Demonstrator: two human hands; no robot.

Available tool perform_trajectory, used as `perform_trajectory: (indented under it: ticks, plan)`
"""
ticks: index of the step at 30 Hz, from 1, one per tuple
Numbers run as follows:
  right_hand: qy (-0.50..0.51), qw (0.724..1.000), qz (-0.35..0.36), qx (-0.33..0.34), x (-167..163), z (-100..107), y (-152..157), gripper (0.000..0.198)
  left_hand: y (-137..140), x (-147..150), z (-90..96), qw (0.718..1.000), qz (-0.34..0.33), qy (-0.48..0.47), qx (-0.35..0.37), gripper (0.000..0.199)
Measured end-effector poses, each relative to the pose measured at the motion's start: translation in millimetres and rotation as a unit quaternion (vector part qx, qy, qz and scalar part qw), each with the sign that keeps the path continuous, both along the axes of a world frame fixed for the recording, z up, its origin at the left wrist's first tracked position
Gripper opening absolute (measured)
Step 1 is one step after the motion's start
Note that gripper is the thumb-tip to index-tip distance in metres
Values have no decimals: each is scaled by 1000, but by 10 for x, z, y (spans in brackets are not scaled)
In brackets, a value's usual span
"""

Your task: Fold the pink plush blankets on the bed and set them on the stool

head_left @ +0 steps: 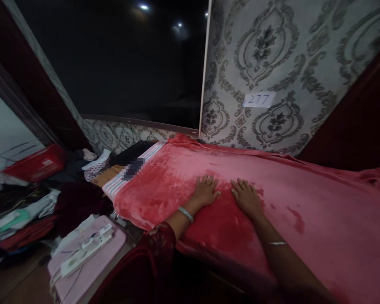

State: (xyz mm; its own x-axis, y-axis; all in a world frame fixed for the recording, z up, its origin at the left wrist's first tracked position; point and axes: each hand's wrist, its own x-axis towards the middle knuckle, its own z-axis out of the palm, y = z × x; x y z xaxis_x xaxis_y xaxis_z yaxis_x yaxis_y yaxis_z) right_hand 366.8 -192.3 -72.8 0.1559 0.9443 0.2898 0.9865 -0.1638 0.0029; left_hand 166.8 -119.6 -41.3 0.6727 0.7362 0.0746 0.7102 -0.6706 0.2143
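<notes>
Red, plush-looking fabric makes up the blanket (291,190), which is spread below the wallpaper (269,42) and TV (129,63). Its long axis runs left to right, its left end meeting a striped cloth (115,185) and its right side passing out of view. Darker patches mark the pile around the hands.

The left hand (205,191) lies palm down on the blanket, fingers slightly parted and pointing toward the wall, thumb out to the right. The right hand (246,196) lies just beside it, also palm down, fingers a little apart and angled away to the left. Neither grips anything. A bracelet (185,214) circles the left wrist; a thin bangle (276,243) sits on the right forearm.

A paper label (259,99) on the wallpaper reads "277", handwritten. The small mark on the TV's lower frame is too tiny to read, as is the white patch on a red bag-like thing (38,164) at far left, whose contents cannot be made out. Clothes (28,215) are heaped near it. A white power strip (87,251), with cords, rests on a pink stool top (114,242).
</notes>
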Motion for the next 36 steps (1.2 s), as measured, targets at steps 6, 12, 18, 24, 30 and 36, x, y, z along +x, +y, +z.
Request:
perform_trajectory:
  ticks: [6,12,18,24,30,36]
  plan:
    - [-4,1000,11,10,57,-116,33,51,240,-1056,80,982,184,41,-8,68]
    - [-1,999,22,45,111,-238,81,52,316,-2155,120,939,327,82,63,61]
    - [5,997,36,62,140,-298,101,53,772,-2222,382,941,313,72,111,49]
    - [0,998,33,53,123,-245,97,52,1356,-2191,627,924,364,78,86,39]
    - [15,999,9,33,76,-176,80,51,1641,-2195,628,914,394,79,57,35]
    - [27,999,6,27,63,-155,72,51,1804,-2232,622,900,432,50,43,35]
